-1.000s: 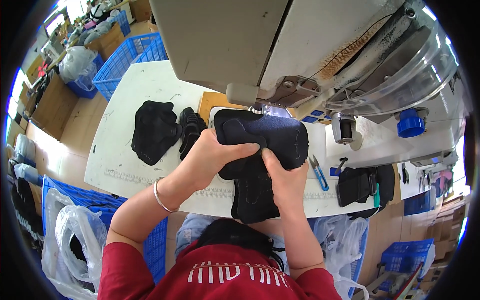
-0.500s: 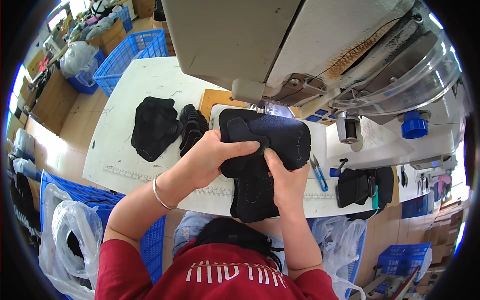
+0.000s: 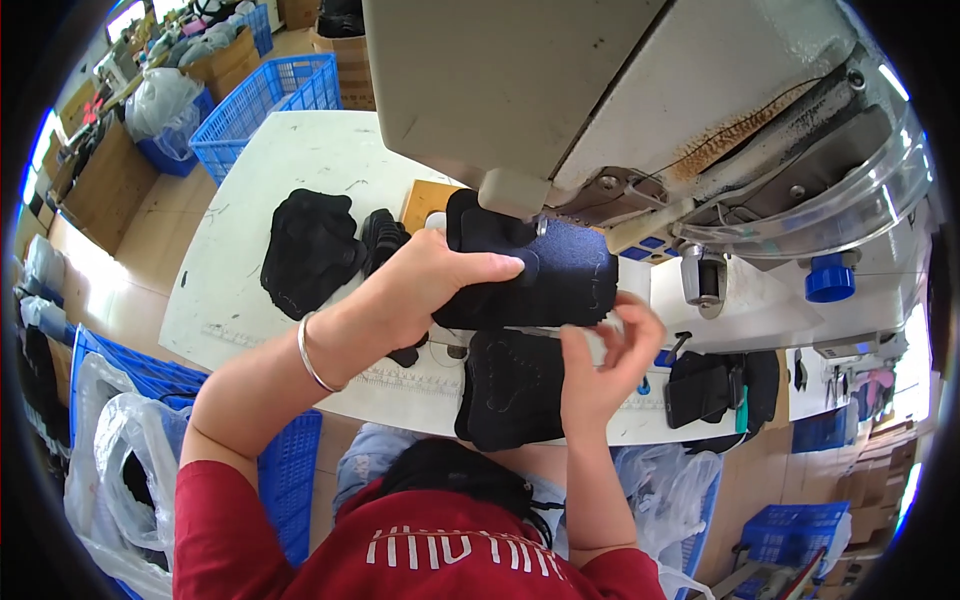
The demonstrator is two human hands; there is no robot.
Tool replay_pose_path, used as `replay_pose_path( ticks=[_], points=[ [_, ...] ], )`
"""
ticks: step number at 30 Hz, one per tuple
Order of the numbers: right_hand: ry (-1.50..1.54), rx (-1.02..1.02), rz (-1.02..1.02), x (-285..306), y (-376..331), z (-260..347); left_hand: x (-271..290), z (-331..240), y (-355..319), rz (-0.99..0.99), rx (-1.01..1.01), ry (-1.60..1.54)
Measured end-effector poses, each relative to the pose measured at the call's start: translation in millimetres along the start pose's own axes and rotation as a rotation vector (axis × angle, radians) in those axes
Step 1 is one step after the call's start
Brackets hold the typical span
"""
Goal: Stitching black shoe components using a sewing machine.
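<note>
A black padded fabric piece [image 3: 560, 300] with rounded corners and light stitch marks lies under the head of a sewing machine [image 3: 480, 90]. My left hand [image 3: 430, 285] grips its left side, thumb flat on top and fingers hidden beneath. Off the near right corner of the piece is my right hand [image 3: 605, 375], fingers loosely bent and apart from the thumb, holding nothing I can see. Between my arms, a stack of similar black pieces [image 3: 512, 390] rests at the table's near edge. The machine's needle area is partly hidden by its head.
Left on the white table [image 3: 230, 240] lie more black pieces [image 3: 312, 250] and a ribbed black bundle [image 3: 383, 238]. A black phone [image 3: 690, 395] and blue-handled snips [image 3: 643, 386] are at right. Blue crates [image 3: 265, 105] and plastic bags [image 3: 140, 470] stand around the table.
The fabric piece has moved away from me, under the machine head. My right hand has let go of it and drawn back to the right; my left keeps its grip.
</note>
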State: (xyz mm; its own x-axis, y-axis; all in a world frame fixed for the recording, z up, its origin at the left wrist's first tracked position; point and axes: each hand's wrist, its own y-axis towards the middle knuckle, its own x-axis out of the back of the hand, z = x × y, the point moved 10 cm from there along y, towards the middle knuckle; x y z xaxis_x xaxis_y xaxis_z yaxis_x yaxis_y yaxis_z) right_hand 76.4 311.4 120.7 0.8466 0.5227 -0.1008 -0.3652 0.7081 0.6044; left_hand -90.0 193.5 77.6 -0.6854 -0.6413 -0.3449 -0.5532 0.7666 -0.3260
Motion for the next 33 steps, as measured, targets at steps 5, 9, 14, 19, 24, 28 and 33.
replay_pose_path(
  ticks=[5,9,14,19,24,28,33],
  points=[
    [-0.766,0.696,0.250,-41,1,57,-2,-22,5,-0.003,-0.109,0.138],
    [-0.765,0.783,0.323,-57,12,61,2,-24,15,-0.014,-0.072,0.145],
    [-0.689,0.855,0.304,-57,17,64,4,-23,17,-0.065,-0.028,0.088],
    [-0.686,0.867,0.308,-58,16,63,0,-26,20,0.022,-0.073,0.031],
    [-0.682,0.869,0.306,-57,16,61,-1,-24,21,0.041,-0.049,-0.013],
    [-0.703,0.873,0.320,-56,16,60,-5,-24,21,0.081,-0.049,-0.042],
    [-0.683,0.860,0.329,-57,16,60,-3,-27,19,0.067,-0.069,0.008]
  ],
)
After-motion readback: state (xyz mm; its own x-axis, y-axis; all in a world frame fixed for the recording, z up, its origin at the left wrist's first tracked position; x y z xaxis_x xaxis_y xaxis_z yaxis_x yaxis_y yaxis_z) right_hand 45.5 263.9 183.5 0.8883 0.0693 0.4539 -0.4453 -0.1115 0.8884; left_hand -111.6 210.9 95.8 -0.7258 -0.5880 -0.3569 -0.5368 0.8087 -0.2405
